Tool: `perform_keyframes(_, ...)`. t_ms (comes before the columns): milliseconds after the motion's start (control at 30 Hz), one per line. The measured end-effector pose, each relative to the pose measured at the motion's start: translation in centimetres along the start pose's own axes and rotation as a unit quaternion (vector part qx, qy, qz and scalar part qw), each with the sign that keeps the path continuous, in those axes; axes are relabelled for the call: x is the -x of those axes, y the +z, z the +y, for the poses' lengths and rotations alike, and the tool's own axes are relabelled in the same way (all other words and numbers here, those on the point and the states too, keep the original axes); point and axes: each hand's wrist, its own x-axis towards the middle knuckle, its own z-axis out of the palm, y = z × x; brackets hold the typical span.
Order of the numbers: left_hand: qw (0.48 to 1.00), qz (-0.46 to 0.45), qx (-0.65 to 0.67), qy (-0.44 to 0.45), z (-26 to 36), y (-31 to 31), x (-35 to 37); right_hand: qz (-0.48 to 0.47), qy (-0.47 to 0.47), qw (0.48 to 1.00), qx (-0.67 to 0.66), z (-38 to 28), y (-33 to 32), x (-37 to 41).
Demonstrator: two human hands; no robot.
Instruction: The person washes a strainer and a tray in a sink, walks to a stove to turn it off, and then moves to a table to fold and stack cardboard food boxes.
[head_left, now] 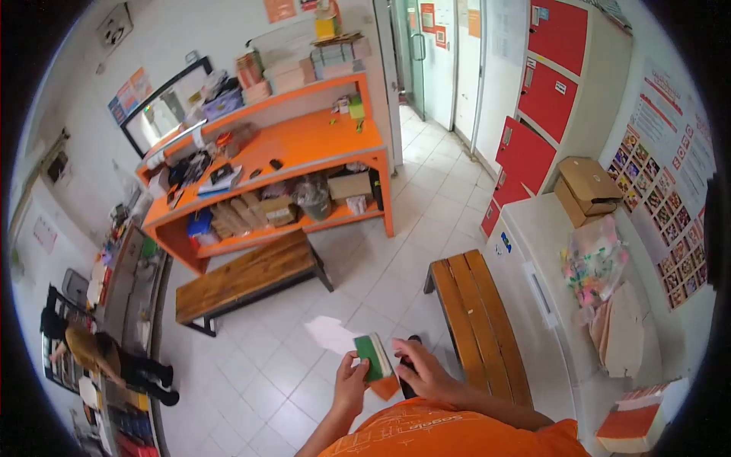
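Gripping green pad (368, 355) w/ closed L hand (351, 383), w/ R hand (426, 372) half-curled beside it (grip: can't tell), nr wooden bench (481, 327)

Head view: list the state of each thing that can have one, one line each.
Green pad, held in left hand
Right hand, beside it, grip unclear
Top locker, shut
Second locker, shut
Third locker, ajar
Glass door, open or shut unclear
Plastic bag, filled
Near bench, upright
Far bench, upright
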Motion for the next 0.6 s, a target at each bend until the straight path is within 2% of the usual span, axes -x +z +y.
perform_keyframes(67,0.976,-0.086,-0.192,-0.049,3.8,1.7,-3.2,-0.017,0.062,0.998,-0.011,3.0,-4.1,-2.7)
perform_keyframes(100,0.975,-0.089,-0.197,-0.049,4.7,2.3,-5.3,-0.026,0.094,0.995,-0.017,4.2,-6.0,-4.2)
perform_keyframes(167,0.941,-0.211,-0.262,-0.018,6.5,3.9,-9.1,0.015,0.056,0.997,-0.054,6.9,-7.9,-7.9)
perform_keyframes(200,0.904,-0.231,-0.357,0.045,8.2,5.2,-10.9,-0.004,0.048,0.996,-0.077,8.4,-8.4,-9.5)
perform_keyframes(233,0.899,-0.23,-0.37,0.044,9.5,6.1,-12.4,-0.022,0.036,0.994,-0.099,9.6,-8.9,-11.4)
perform_keyframes(300,0.901,-0.152,-0.404,0.046,11.0,8.0,-15.7,-0.02,0.02,0.988,-0.155,10.2,-11.2,-15.5)
perform_keyframes(333,0.918,-0.15,-0.355,0.089,11.0,9.2,-17.6,-0.019,0.019,0.987,-0.159,9.7,-12.7,-17.6)
perform_keyframes(367,0.916,-0.152,-0.361,0.09,11.7,9.7,-19.2,-0.018,0.021,0.987,-0.16,9.9,-14.1,-19.5)
perform_keyframes(400,0.942,-0.138,-0.295,0.08,12.2,10.4,-20.5,0.008,0.028,0.984,-0.174,11.5,-14.2,-20.8)
perform_keyframes(467,0.973,-0.127,-0.184,0.065,13.4,12.3,-23.2,-0.008,0.022,0.988,-0.155,13.4,-16.2,-23.5)
perform_keyframes(533,0.978,-0.123,-0.163,0.053,14.3,14.0,-26.3,-0.053,0.016,0.989,-0.14,15.6,-18.1,-26.1)
perform_keyframes(600,0.983,-0.119,-0.137,0.033,15.3,16.1,-29.4,-0.048,-0.009,0.991,-0.126,19.6,-18.6,-28.2)
